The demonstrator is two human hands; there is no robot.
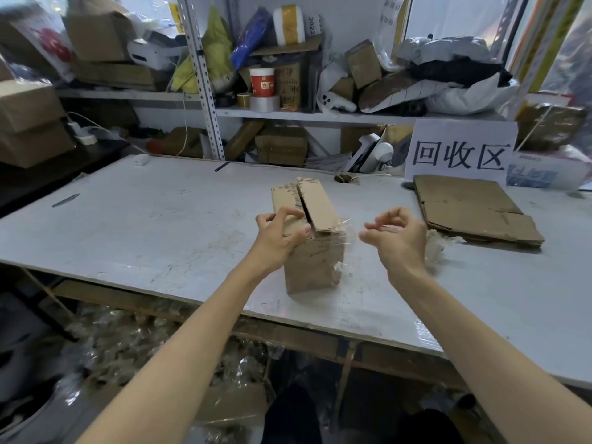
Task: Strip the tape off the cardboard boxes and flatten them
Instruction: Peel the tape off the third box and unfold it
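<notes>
Nearby, box [315, 267]; flattened cardboard [471, 208]; crumpled tape [438, 245].

upright brown box [312, 251], flaps parted, clear tape [341, 233] clinging

A white sign [459, 153] reads "回收区"; a red cup [262, 83] bears a "W"

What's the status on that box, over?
Left hand grips box top. Right hand curled beside it, hold unclear. Clear tape clings to box edge. Flat cardboard lies apart, right.
</notes>
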